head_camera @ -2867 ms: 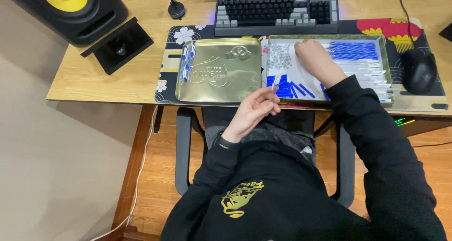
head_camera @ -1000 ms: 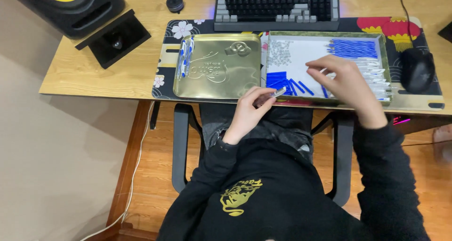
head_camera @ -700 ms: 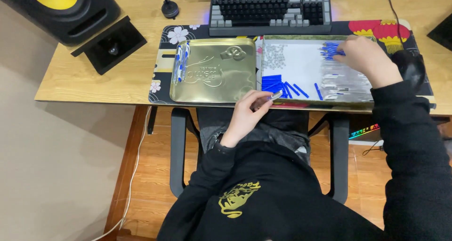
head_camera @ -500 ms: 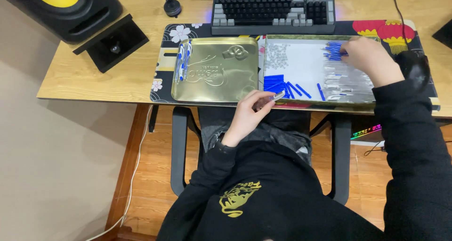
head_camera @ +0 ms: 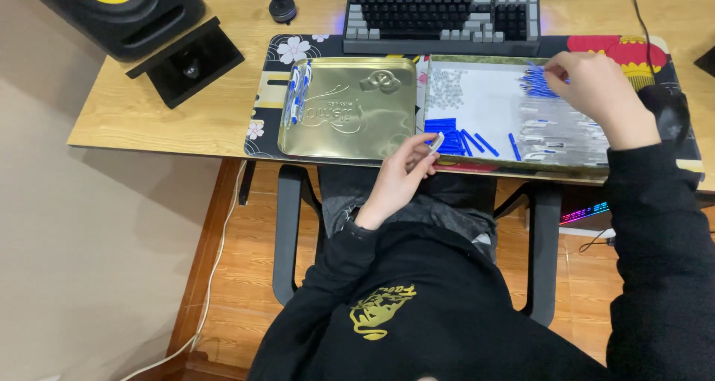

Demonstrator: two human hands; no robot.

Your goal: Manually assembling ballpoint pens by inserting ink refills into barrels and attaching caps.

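At centre frame the left hand [head_camera: 402, 174] pinches a small clear piece [head_camera: 436, 143] beside the tray [head_camera: 484, 105]; at upper right the right hand [head_camera: 596, 90] fingers blue pieces [head_camera: 538, 83] inside it.

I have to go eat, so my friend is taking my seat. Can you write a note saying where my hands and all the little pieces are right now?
Left hand: at the desk's near edge, pinching a small clear piece.
Right hand: fingers on the blue pile at the far right of the open tin; I cannot tell whether it grips one.
In the tin: clear bits far left, blue sticks near left, clear tubes right.
Done: a few blue-and-white pens lie left of the gold lid.
Left: many loose pieces in the tin.
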